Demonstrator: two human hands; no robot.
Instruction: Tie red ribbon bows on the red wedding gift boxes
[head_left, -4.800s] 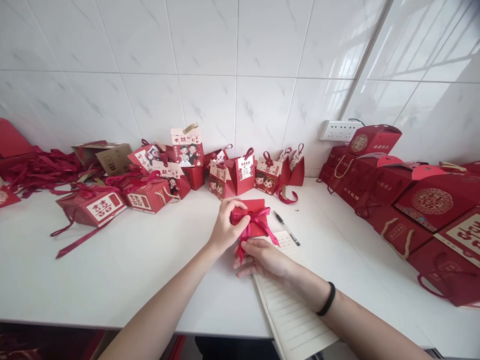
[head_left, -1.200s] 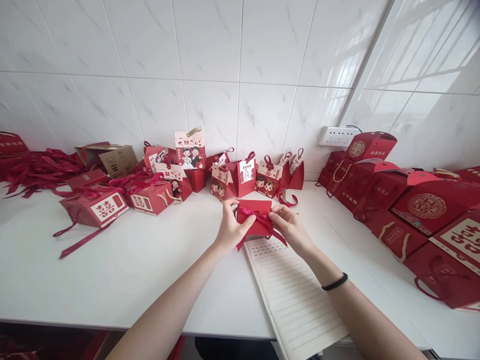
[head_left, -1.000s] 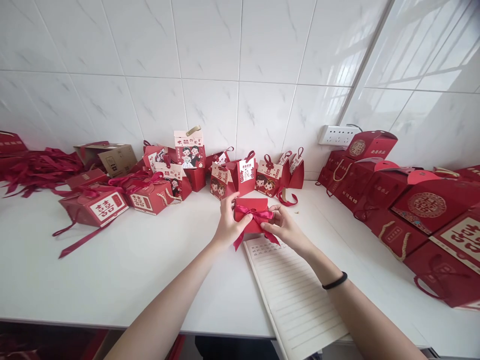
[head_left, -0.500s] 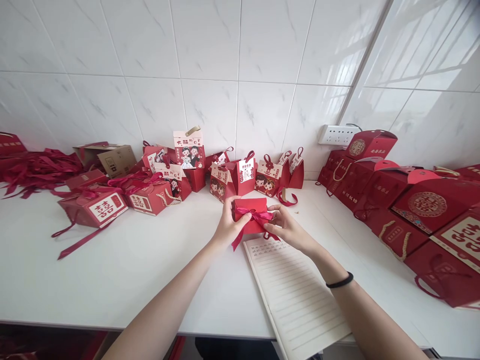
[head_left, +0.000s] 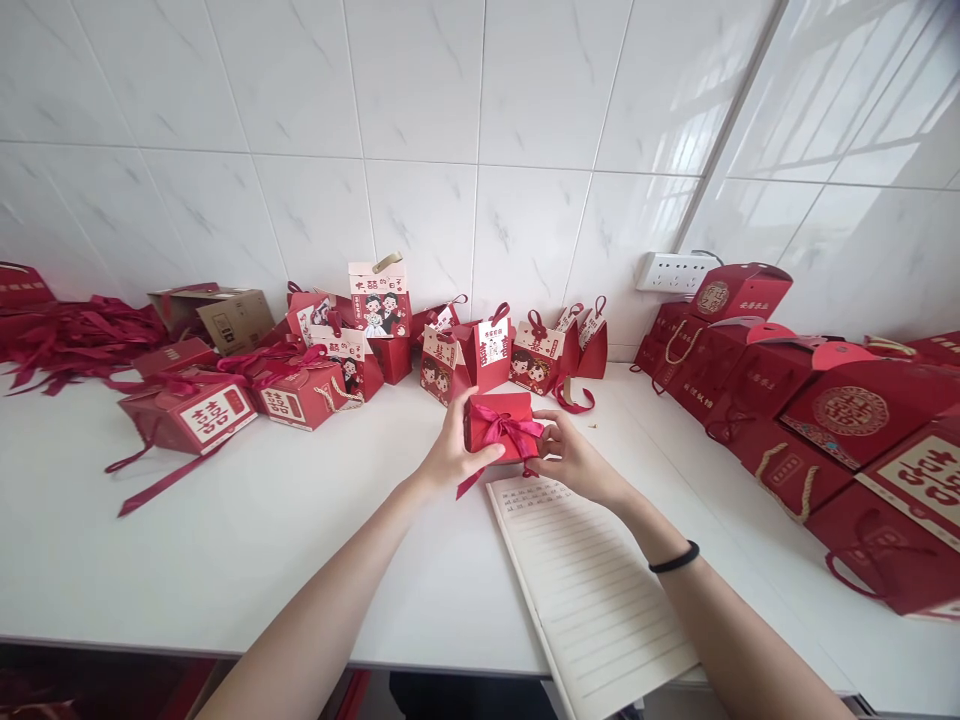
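A small red gift box is held between my two hands above the far end of the notebook. Around its front runs a crimson ribbon tied in a bow, with one tail hanging at the lower left. My left hand grips the box's left side, thumb across the lower front. On the right side, my right hand has its fingers curled against the box near the bow's end. Its fingertips are partly hidden behind the box edge.
An open lined notebook lies under my right forearm. Small wedding boxes stand along the wall. Larger red boxes are stacked at right; two ribboned boxes and a ribbon heap lie left. A power strip sits by the wall.
The box has tilted so that the bow faces up more openly. My left thumb has slid down off the knot, and my right thumb has moved away from the ribbon.
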